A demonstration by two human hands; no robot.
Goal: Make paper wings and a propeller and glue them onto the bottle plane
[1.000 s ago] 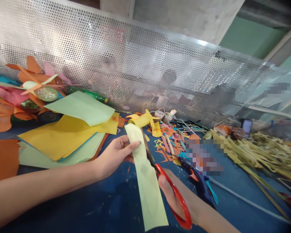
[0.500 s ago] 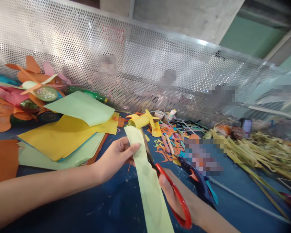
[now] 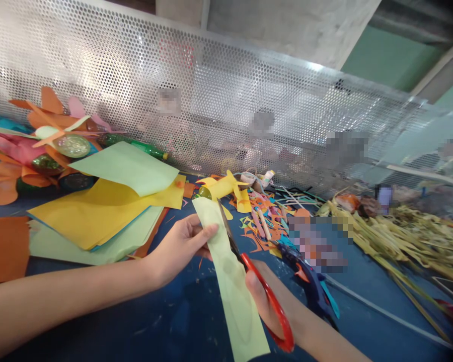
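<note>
While the left hand [image 3: 186, 239] pinches the pale green paper strip [image 3: 232, 281] near its upper end, thumb on top and fingers curled behind with no visible gap, the right hand [image 3: 284, 291] grips the red-handled scissors [image 3: 268, 289], lower right of centre; its thumb is bent at the handle, its other fingers are largely hidden, and their spread cannot be told; the blades lie along the strip's right edge, their parting unclear. The strip slants from the centre of the frame to the bottom edge, above the blue table [image 3: 166, 322]; it is judged light, thin and bendable, liable to crease or tear under a hard pull; the best hold is judged a flat pinch near the upper end, clear of the blades; coloured sheets [image 3: 94, 211] lie left of centre; paper scraps [image 3: 268, 213] lie right of centre.
</note>
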